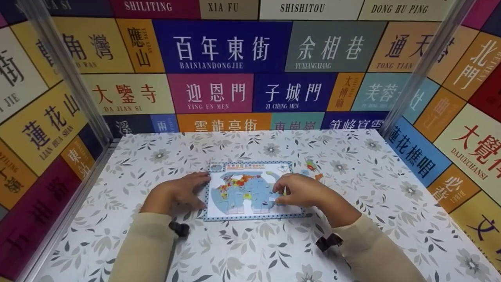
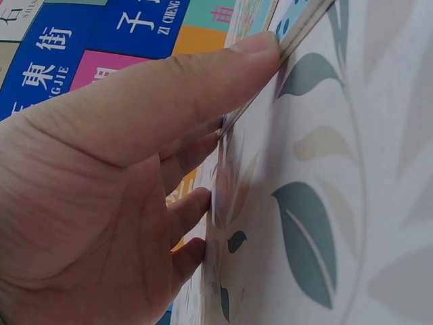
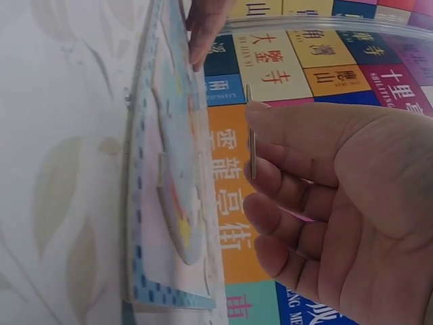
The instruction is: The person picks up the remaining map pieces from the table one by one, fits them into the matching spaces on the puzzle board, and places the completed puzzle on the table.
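Note:
A world map jigsaw puzzle with a blue dotted border lies flat on the table, much of its map filled with pieces. My left hand rests at its left side; in the left wrist view the thumb touches the board's edge and the fingers are spread loosely. Over the right part of the map, my right hand pinches a thin puzzle piece between thumb and fingertips. Seen edge-on in the right wrist view, that piece is held above the board. A white gap shows at the map's lower middle.
Loose puzzle pieces lie past the board's upper right corner, with an orange piece near the right hand. The table has a floral cover. Panels with street names stand around its back and sides.

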Demonstrator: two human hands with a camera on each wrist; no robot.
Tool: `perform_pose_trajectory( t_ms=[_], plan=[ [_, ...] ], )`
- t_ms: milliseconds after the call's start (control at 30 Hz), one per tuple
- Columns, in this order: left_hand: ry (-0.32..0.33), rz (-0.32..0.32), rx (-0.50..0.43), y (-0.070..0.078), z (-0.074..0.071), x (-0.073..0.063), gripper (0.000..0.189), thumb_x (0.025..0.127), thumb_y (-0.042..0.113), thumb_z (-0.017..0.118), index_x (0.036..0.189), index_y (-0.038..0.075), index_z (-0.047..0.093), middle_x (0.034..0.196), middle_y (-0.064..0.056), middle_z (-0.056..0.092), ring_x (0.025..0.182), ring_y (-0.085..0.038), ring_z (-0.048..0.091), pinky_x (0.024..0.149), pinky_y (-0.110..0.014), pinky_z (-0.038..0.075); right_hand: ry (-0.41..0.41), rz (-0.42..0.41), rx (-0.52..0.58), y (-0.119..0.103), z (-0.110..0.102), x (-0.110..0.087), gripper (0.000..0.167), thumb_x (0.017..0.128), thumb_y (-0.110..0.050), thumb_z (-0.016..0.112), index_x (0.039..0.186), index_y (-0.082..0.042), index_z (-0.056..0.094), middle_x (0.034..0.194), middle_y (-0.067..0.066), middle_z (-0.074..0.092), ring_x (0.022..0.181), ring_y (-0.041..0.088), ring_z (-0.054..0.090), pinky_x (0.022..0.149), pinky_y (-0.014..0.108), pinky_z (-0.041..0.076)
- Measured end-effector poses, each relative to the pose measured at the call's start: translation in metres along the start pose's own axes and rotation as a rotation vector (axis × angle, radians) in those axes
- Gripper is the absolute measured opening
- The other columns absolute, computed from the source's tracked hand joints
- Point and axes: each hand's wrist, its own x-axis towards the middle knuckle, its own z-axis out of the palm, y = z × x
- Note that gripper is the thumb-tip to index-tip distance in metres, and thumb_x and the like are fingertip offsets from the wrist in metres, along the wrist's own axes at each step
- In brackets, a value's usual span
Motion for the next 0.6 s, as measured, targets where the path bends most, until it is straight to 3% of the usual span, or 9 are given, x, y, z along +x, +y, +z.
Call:
perform_pose_trajectory(
  t_ms=[333,600],
  plan=[
    [0.006,-0.005,0.013,0.0,0.001,-0.001,0.106,0.073,0.022,0.099,0.159,0.05,0.045,0.178,0.024,0.017,0.171,-0.026,-0.001,0.135,-0.067,0.002,-0.047,-0.022,-0.077,0.006,0.014,0.004,0.023,0.094,-0.036,0.083,0.111,-0.02,0.081,0.106,-0.007,0.073,0.09,0.01,0.063,0.085,0.035,0.056],
    [0.026,0.037,0.037,-0.002,0.001,0.0,0.106,0.074,0.018,0.098,0.162,0.043,0.044,0.179,0.02,0.018,0.171,-0.026,0.0,0.136,-0.064,0.002,-0.063,-0.078,-0.088,0.005,0.017,0.004,0.019,0.092,-0.031,0.083,0.108,-0.02,0.082,0.102,-0.006,0.072,0.086,0.007,0.06,0.08,0.031,0.053]
  ],
)
